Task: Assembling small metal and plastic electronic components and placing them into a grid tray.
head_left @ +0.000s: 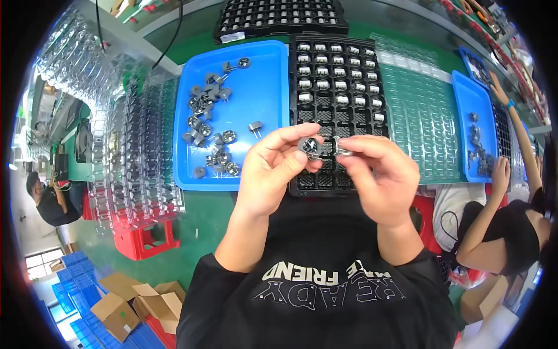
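My left hand [268,168] pinches a round dark-grey component [308,145] with metal pins between thumb and fingers. Just right of it, my right hand [385,174] has thumb and fingertips closed on a small silvery metal part [342,148], too small to make out fully. The two parts are close but seem apart. Both hands hover over the near end of a black compartment tray [324,116], whose far rows hold small white-and-silver cylinders [339,71]. To the left, a blue tray [253,70] contains several loose grey round components [200,104] with pins.
Another filled black tray [279,16] lies at the far side. Transparent plastic trays [421,116] cover the bench on the right, with more stacked at left [136,134]. A co-worker's arm [517,125] reaches near a second blue tray [463,99]. Red stool [145,239] and cardboard boxes [116,311] stand at lower left.
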Motion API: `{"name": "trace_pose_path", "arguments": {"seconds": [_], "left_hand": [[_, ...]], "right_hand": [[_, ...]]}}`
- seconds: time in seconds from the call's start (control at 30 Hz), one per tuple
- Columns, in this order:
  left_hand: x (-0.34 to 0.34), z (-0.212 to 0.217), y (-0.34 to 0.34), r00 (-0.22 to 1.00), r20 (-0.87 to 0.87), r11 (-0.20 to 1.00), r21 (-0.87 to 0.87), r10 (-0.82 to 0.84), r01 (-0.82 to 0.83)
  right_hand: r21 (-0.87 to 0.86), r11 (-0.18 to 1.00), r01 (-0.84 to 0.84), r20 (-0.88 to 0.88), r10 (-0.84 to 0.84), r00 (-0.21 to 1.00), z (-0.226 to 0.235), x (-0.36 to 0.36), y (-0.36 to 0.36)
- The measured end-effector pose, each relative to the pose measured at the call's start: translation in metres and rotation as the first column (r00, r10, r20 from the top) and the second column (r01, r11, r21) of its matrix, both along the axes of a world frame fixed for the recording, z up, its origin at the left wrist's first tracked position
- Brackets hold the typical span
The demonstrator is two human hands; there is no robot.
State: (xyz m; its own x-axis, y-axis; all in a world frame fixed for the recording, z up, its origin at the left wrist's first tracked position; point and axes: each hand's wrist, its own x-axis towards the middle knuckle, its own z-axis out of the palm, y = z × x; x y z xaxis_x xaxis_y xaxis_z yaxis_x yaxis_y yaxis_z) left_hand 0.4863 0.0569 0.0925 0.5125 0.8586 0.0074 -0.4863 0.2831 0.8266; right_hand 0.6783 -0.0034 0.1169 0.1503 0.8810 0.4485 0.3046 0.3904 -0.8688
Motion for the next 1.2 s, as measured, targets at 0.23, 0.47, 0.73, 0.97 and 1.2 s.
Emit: {"name": "trace_pose_path", "arguments": {"seconds": [0.23,0.47,0.73,0.97,1.2], "left_hand": [[0.005,0.003,-0.007,0.999,0.047,0.988,0.154,0.008,-0.015],[0.007,0.003,-0.01,0.998,0.051,0.995,0.096,-0.03,0.025],[0.006,-0.006,-0.009,0.996,0.072,0.991,0.132,-0.044,0.034],[0.0,-0.011,-0.014,1.0,0.031,0.99,0.141,0.002,-0.006],[0.012,-0.018,-0.025,0.987,-0.067,0.96,0.253,0.145,-0.124]], "right_hand": [[0.171,0.985,-0.006,0.19,-0.027,0.981,0.008,-0.014,0.008],[0.119,0.993,-0.021,0.168,0.0,0.986,0.003,-0.009,0.006],[0.145,0.989,-0.032,0.196,0.003,0.981,-0.002,-0.007,0.005],[0.15,0.988,-0.03,0.172,0.004,0.985,-0.002,-0.012,0.006],[-0.058,0.997,-0.059,0.112,0.066,0.992,-0.006,0.002,0.001]]}}
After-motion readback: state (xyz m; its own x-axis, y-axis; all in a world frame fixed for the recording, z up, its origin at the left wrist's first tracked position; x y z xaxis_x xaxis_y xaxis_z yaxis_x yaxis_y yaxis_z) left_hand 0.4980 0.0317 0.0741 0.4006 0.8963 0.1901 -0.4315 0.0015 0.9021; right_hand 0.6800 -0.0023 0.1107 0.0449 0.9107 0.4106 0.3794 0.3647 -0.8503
